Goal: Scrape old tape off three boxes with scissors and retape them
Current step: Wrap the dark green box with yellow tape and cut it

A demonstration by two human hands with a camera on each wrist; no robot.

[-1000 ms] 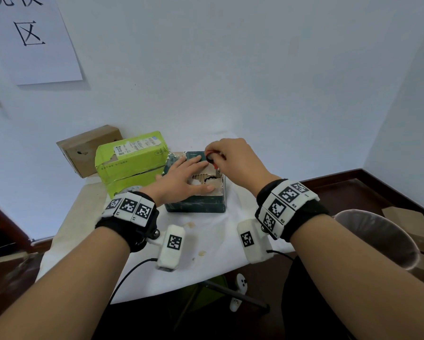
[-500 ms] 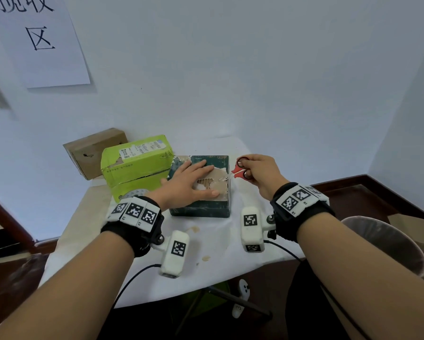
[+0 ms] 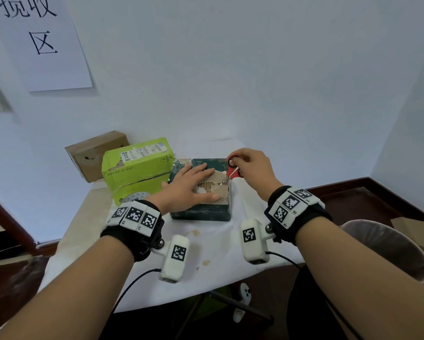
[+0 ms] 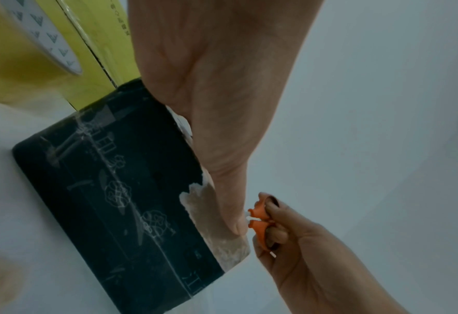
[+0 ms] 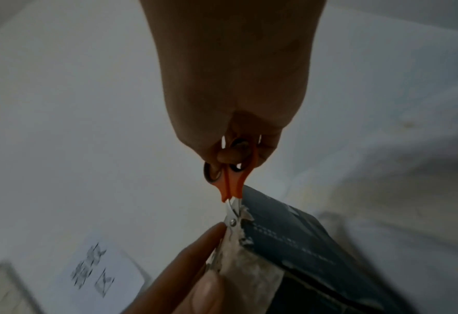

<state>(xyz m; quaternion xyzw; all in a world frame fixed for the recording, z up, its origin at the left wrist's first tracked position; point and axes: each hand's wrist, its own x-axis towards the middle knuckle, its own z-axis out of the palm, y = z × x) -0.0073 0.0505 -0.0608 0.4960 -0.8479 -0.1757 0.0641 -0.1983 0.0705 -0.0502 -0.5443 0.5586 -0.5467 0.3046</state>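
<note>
A dark green box (image 3: 201, 212) with a torn, scraped top stands on the white table (image 3: 220, 241). My left hand (image 3: 189, 186) lies flat on its top, fingers straight, pressing it down. My right hand (image 3: 250, 165) grips small red-handled scissors (image 3: 233, 170) at the box's far right corner, blades down on the torn cardboard. In the right wrist view the scissors (image 5: 230, 184) meet the box edge (image 5: 284, 233) beside a left finger. In the left wrist view the scissors (image 4: 260, 221) sit just past my thumb over the box (image 4: 120, 204).
A lime green box (image 3: 137, 165) stands left of the dark one, with a tape roll (image 3: 135, 197) leaning at its front. A brown cardboard box (image 3: 95, 153) sits behind by the wall. A waste bin (image 3: 387, 251) stands at the right, off the table.
My right hand went from the box top out to the right with the scissors, then came back to the far right corner. The left hand stayed flat on the box.
</note>
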